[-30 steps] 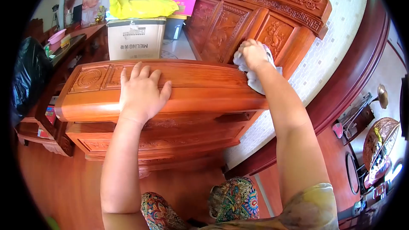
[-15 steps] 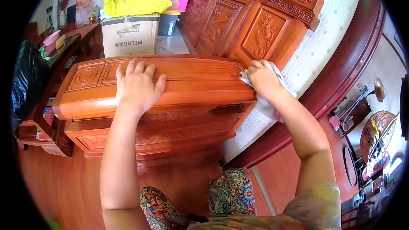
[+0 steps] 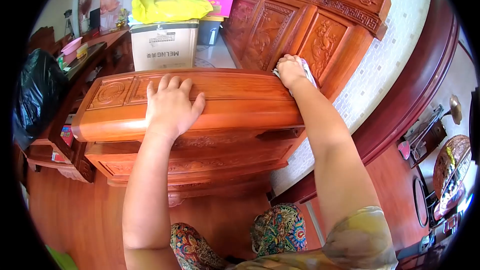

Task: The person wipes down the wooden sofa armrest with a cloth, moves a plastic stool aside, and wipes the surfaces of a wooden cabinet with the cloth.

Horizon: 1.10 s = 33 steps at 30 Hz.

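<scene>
Polished reddish wood forms the armrest (image 3: pixel 240 112) in the head view. Flat on its left half lies the left hand (image 3: pixel 171 105), fingers spread wide; at its right end, beside the carved backrest (image 3: pixel 325 42), the right hand (image 3: pixel 291 70) has its fingers curled round a whitish cloth (image 3: pixel 308 72). Left of the armrest is a black bag (image 3: pixel 39 95); below, wooden floor (image 3: pixel 85 210); right, tiled wall (image 3: pixel 367 87). Behind it stands a box (image 3: pixel 162 52) printed "MELNG", upside down, under a yellow bag (image 3: pixel 170 7).
</scene>
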Each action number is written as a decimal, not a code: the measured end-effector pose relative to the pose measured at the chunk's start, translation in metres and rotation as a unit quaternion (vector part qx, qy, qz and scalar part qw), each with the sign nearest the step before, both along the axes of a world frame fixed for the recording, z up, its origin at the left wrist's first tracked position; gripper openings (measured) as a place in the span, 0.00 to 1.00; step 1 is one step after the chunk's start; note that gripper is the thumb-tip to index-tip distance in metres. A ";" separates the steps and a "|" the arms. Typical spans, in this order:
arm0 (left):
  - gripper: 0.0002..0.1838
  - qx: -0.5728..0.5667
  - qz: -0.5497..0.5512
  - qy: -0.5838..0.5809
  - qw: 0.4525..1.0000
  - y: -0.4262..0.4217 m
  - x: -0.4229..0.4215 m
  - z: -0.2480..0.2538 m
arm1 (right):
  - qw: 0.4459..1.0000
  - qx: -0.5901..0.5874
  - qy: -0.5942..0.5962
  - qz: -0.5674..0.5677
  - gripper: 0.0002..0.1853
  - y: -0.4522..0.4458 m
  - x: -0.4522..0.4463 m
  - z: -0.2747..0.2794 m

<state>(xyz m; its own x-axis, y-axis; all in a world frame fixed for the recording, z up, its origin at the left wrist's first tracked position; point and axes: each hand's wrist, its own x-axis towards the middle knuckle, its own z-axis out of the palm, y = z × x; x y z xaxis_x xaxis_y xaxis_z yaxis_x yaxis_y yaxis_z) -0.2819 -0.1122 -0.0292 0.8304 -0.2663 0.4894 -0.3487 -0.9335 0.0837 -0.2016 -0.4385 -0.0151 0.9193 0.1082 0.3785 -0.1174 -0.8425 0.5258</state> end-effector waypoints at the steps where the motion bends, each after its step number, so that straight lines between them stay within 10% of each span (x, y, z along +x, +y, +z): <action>1: 0.26 0.001 -0.002 0.002 1.000 0.001 0.000 0.000 | 1.000 -0.016 -0.010 -0.011 0.10 0.005 -0.003 0.001; 10: 0.25 -0.003 -0.010 0.011 1.000 0.001 -0.001 -0.001 | 0.967 0.104 -0.012 0.234 0.09 -0.008 -0.112 0.009; 14: 0.23 0.002 0.004 -0.015 1.000 -0.001 -0.001 -0.003 | 0.941 0.249 0.039 0.226 0.15 0.002 -0.138 0.043; 17: 0.23 -0.010 0.002 -0.025 1.000 -0.001 0.001 -0.004 | 0.917 0.250 -0.167 0.264 0.18 0.015 -0.116 0.035; 22: 0.25 -0.023 -0.007 0.019 1.000 0.000 -0.003 0.004 | 0.926 0.370 0.016 0.070 0.36 0.024 -0.086 -0.001; 26: 0.24 -0.017 -0.005 0.001 1.000 -0.002 -0.002 0.002 | 0.904 0.386 -0.018 0.184 0.24 0.002 -0.099 -0.008; 33: 0.23 -0.027 -0.011 -0.007 1.000 0.001 -0.001 -0.002 | 0.995 -0.079 -0.035 0.057 0.10 0.017 -0.117 0.049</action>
